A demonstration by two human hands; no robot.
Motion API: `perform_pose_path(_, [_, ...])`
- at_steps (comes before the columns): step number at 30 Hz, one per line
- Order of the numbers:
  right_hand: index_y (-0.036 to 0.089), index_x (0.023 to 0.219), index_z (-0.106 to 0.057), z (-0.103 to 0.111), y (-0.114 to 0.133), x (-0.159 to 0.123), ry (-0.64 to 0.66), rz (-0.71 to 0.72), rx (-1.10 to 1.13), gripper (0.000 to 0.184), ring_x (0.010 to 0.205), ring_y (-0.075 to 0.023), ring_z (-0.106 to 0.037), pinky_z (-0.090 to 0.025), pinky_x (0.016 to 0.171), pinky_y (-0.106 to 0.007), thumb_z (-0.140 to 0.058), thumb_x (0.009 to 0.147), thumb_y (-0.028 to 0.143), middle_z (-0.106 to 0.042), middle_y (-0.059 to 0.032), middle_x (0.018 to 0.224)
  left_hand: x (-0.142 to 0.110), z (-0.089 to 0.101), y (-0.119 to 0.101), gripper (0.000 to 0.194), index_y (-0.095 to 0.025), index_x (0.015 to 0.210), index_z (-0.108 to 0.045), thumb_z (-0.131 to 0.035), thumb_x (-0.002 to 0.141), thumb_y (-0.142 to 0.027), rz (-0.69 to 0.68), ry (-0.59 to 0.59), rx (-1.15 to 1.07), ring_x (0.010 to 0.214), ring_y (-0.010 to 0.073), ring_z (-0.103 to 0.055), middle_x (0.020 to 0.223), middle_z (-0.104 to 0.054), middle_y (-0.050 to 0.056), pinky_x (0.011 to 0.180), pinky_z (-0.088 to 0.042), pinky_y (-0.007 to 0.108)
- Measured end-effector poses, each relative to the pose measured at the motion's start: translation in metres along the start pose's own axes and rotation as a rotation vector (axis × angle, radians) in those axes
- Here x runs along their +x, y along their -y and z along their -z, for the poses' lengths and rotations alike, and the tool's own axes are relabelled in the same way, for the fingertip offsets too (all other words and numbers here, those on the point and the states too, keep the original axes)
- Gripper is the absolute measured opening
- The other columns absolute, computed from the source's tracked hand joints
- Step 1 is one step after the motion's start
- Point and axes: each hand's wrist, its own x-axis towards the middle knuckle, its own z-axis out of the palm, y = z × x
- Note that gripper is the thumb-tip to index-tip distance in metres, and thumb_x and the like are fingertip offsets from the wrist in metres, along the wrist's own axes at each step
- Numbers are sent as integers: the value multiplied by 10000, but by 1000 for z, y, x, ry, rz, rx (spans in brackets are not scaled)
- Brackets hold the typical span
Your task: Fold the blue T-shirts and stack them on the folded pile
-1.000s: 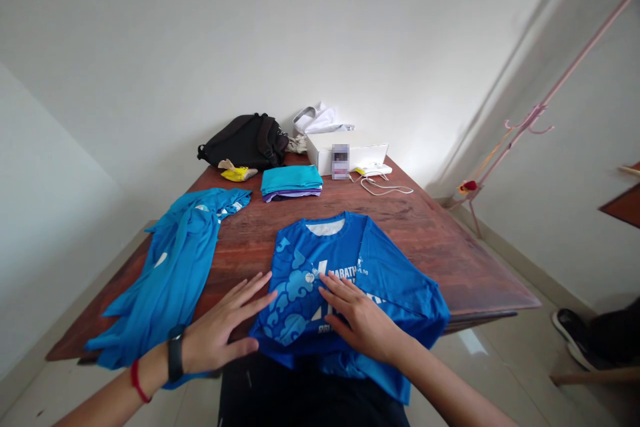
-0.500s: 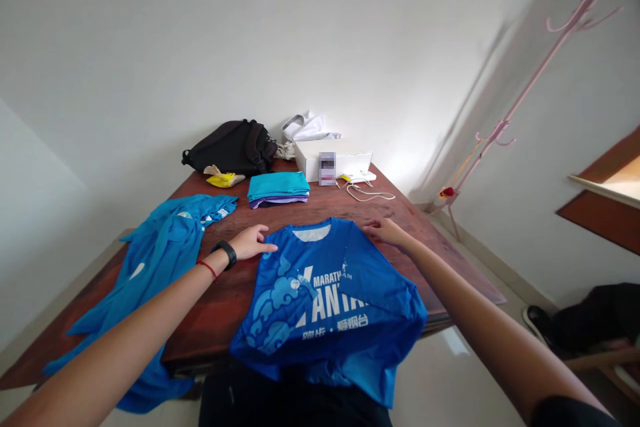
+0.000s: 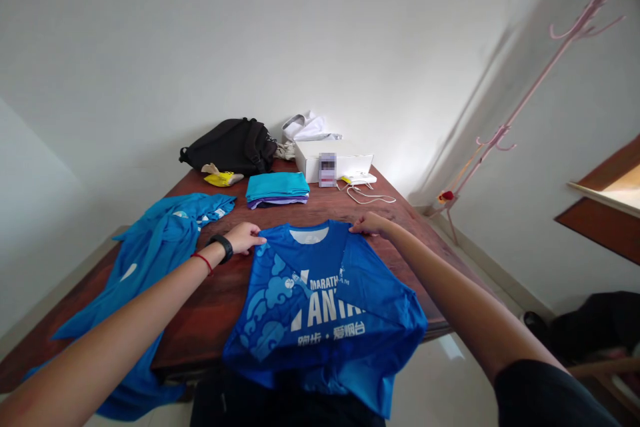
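A blue printed T-shirt (image 3: 320,293) lies front side up on the wooden table, its collar toward the back and its lower part hanging over the near edge. My left hand (image 3: 245,238) pinches the shirt's left shoulder corner between thumb and fingers. At the opposite shoulder, my right hand (image 3: 369,223) is closed on the fabric. One sleeve seems folded across the chest, covering part of the white lettering. To the left, a second blue garment (image 3: 150,267) lies loosely spread and droops off the table's edge.
Behind the shirt stands a folded stack of clothes (image 3: 278,188), teal on top. Farther back are a black backpack (image 3: 225,147), a yellow packet (image 3: 220,177), a white box (image 3: 345,157) and a white cable (image 3: 370,199). A pink coat rack (image 3: 540,80) leans into view at right.
Both hands have closed on the shirt's shoulders; before, their fingers were spread beside them. My right hand has moved slightly left. The shirt's top lies a little straighter.
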Motion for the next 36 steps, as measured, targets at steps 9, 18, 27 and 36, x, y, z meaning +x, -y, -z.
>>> perform_pose_path(9, [201,622,-453,-8,9,-13,-48,68,111,433,458,-83,-431,-352,428,-195,-784,715,463,-441,67,480,3,8,6,504,-194,917,-522,-822,649,-497,111,106,-227,657,171,-692,759,-679,16,659,-590,311])
perform_pose_path(18, [211,742,-460,-12,12,6,-237,57,97,361,491,-98,-464,-378,444,-196,-760,776,409,-458,73,531,41,22,4,416,-184,891,-545,-815,679,-419,62,-28,-176,565,135,-632,725,-667,14,563,-546,265])
perform_pose_path(27, [172,846,-580,-4,23,54,-394,46,-98,235,668,-146,-570,-407,600,-229,-747,782,323,-625,-2,708,80,29,4,400,-188,862,-577,-784,662,-467,-53,-217,-6,556,162,-611,695,-681,13,508,-453,247])
perform_pose_path(36, [176,871,-641,-5,-11,-28,-457,102,-219,171,740,-196,-619,-395,631,-262,-629,856,346,-681,-50,790,-43,24,41,502,-211,1003,-622,-684,739,-633,-246,-286,145,812,230,-685,887,-724,52,740,-529,310])
